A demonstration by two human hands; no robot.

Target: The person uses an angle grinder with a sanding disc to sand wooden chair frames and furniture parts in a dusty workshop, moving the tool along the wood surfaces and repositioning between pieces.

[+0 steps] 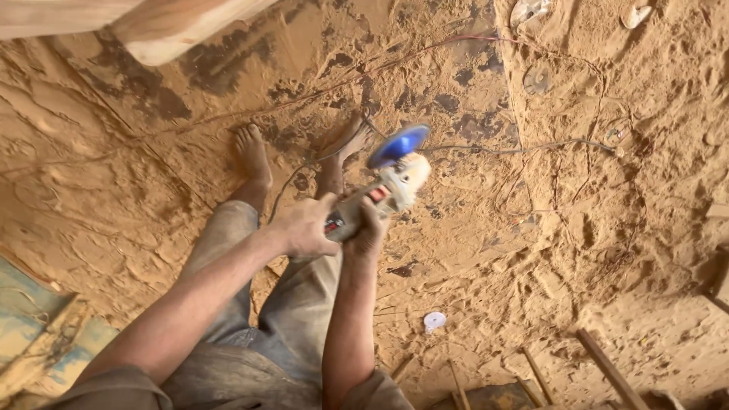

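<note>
item: angle grinder point(377, 197), pale dusty body with a red patch and a blue disc point(399, 144) at its far end. place: centre of the frame, held in the air above the sandy floor point(592, 250), disc end pointing to the upper right.

left hand point(304, 226): closed over the rear part of the grinder from the left side, thumb raised towards the body of the tool. forearm runs down to the lower left of the frame.

right hand point(368, 231): wrapped around the grinder from below, just beside the left hand, fingers curled on the body. forearm runs straight down to the bottom edge.

cable point(524, 146): thin, dark, lying on the floor from behind the disc out to the right of centre.

feet: two bare feet on the floor, one point(252, 156) left of centre, the other point(345, 148) partly behind the grinder. grey dusty trousers point(296, 304) below them.

surroundings: wooden beam point(182, 26) at the upper left; round grey disc point(538, 78) lying on the floor at the upper right; small white lid-like piece point(434, 320) on the floor below centre, right of the right forearm; wooden sticks point(607, 368) at the lower right; blue-stained board point(38, 334) at the lower left. floor covered throughout in orange-brown sawdust with dark patches near the top centre.
</note>
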